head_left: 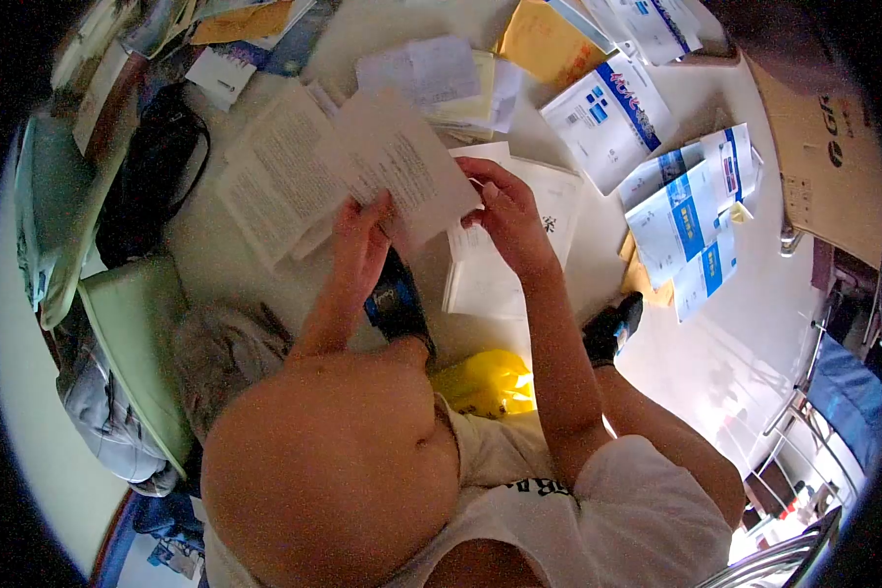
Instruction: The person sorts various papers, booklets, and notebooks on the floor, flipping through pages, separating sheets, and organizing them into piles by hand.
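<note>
A printed sheet of paper (397,167) is held up in front of me, tilted, over the floor. My left hand (364,230) pinches its lower edge between thumb and fingers. At the sheet's right edge is my right hand (503,208), its fingers curled in a pinch; the exact contact is partly hidden. Left of the held sheet lies a stack of printed pages (279,176), partly covered by it. Beneath my right hand rests another pile of white papers (495,274) with large dark characters on top.
Blue-and-white printed packets (607,118) and more blue packets (681,220) lie to the right. Brown envelopes (549,44) are at the back, a cardboard box (818,157) far right. A black bag (151,176) sits left; a yellow plastic bag (490,382) is near my legs.
</note>
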{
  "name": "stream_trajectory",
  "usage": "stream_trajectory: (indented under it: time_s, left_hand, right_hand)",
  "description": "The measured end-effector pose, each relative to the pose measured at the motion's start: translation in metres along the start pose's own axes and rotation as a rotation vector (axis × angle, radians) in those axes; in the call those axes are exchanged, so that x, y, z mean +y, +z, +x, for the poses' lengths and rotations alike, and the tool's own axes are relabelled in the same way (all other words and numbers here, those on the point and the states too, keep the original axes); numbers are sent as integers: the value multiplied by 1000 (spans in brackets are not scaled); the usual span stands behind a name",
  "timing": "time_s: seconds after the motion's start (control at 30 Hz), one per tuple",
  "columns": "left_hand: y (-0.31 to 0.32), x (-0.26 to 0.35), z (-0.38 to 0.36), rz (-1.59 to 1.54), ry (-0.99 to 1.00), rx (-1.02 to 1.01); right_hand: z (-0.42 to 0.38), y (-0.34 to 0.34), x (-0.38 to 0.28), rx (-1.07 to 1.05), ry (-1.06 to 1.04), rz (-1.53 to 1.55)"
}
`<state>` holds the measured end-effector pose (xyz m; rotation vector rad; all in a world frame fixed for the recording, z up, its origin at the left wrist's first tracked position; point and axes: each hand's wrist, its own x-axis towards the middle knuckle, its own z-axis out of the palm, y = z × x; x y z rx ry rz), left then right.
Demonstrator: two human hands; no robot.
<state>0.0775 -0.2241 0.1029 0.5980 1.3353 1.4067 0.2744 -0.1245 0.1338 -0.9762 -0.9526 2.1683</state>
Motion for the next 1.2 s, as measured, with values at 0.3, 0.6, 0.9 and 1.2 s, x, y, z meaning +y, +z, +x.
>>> stream_trajectory:
  time_s: [0.3, 0.6, 0.9, 1.2]
  left_hand:
    - [4, 12, 6, -529, -331, 136]
    - [7, 12, 7, -608, -315, 65]
    - [23, 49, -12, 471, 3, 5]
    - [0, 11, -3, -4, -11, 61]
  right_hand:
    - [5, 0, 12, -50, -233, -170]
    - [5, 1, 9, -109, -226, 51]
    - [7, 2, 4, -100, -96, 51]
    - [10, 15, 8, 260, -669, -1442]
